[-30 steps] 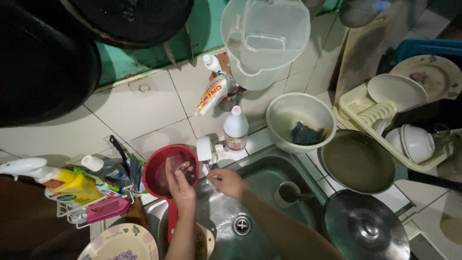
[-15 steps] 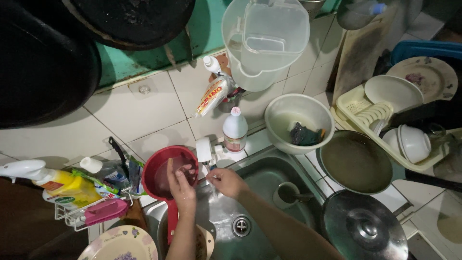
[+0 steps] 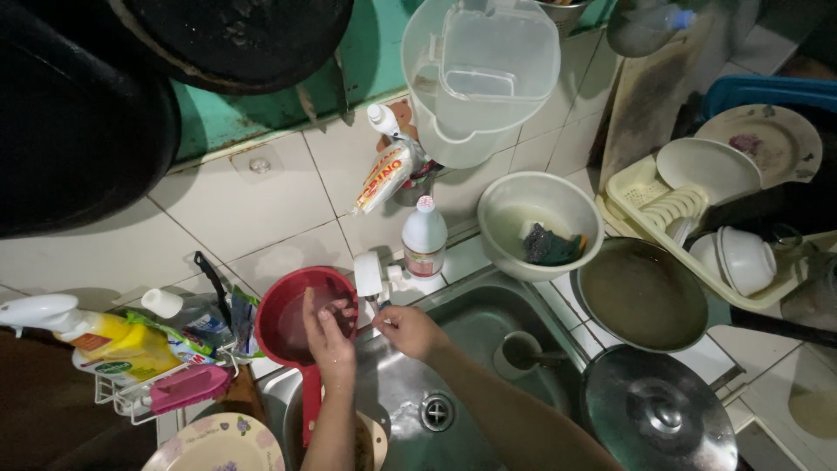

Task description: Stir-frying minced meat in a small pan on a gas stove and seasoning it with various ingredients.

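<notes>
Nothing has moved much: left hand [image 3: 327, 336] stays open-fingered inside the red dipper [image 3: 292, 318], right hand [image 3: 411, 331] pinches at the tap [image 3: 377, 277] above the sink [image 3: 471, 349].

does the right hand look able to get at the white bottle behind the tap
Probably yes. The right hand is at the tap, and the white bottle stands just beyond on the ledge, upright, with nothing between them; the left hand is off at the red dipper.
</notes>
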